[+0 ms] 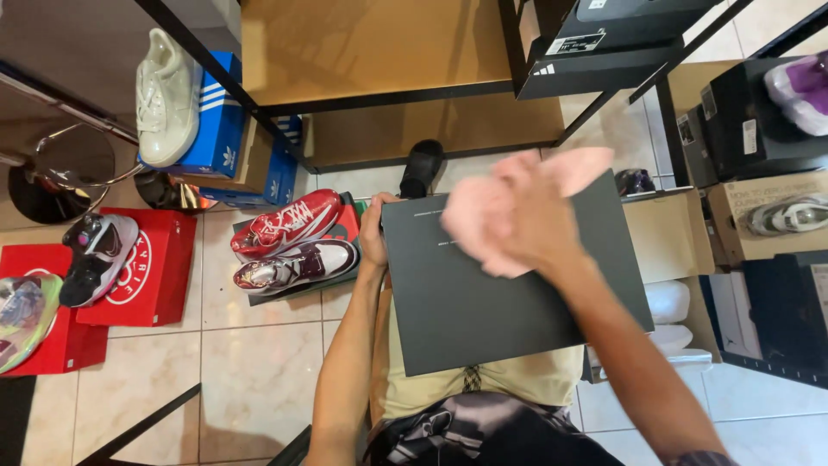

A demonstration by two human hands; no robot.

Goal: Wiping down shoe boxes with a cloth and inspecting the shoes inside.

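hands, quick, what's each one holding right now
Left hand: gripping the edge of the dark grey shoebox lid.
Right hand: closed on a pink cloth.

I have only the head view, worn on the person and facing almost straight down over their lap. It sits close to the hands and the dark box lid [509,285], with the tiled floor [259,371] and shelf [371,52] farther beyond.
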